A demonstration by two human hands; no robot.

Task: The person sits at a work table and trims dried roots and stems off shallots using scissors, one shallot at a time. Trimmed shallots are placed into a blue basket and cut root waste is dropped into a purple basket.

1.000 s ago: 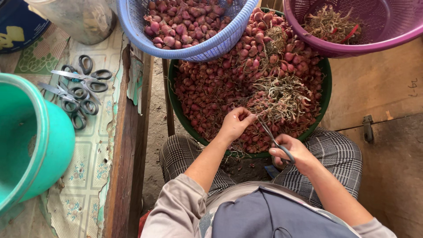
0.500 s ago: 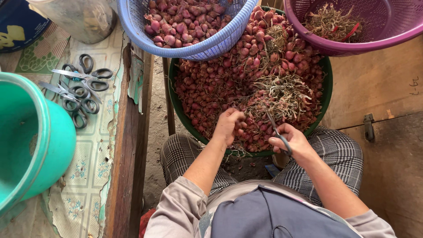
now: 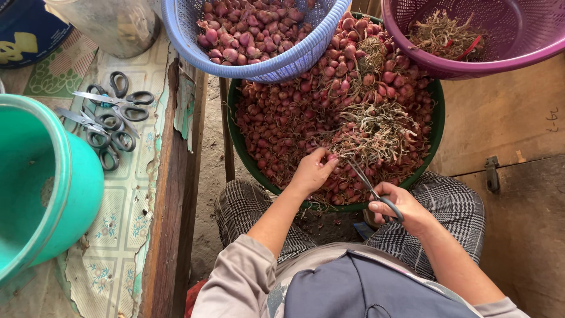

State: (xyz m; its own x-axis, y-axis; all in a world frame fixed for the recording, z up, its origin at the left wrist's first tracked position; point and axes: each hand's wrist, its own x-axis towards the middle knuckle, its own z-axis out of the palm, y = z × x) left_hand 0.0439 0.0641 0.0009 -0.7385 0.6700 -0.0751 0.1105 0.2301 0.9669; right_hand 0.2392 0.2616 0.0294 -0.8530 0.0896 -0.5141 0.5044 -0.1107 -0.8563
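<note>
A big green basin (image 3: 434,144) full of small red shallots (image 3: 282,123) with dry roots (image 3: 382,126) sits in front of my knees. My left hand (image 3: 312,171) reaches into the pile near the basin's front and closes its fingers on a shallot. My right hand (image 3: 397,206) holds a pair of scissors (image 3: 368,185) by the dark handles, blades pointing up toward the left hand. A blue basket (image 3: 276,62) of trimmed shallots rests on the basin's far rim. A purple basket (image 3: 518,44) with cut roots sits at the top right.
Several spare scissors (image 3: 109,118) lie on a patterned cloth (image 3: 112,235) over a wooden bench (image 3: 170,194) at left. A teal bucket (image 3: 53,188) stands at the left edge, a clear plastic container (image 3: 112,23) behind it. Wooden boards (image 3: 518,129) lie to the right.
My left hand has shifted slightly lower in the pile and gripped a shallot. My right hand with the scissors has moved a little up and toward the left hand.
</note>
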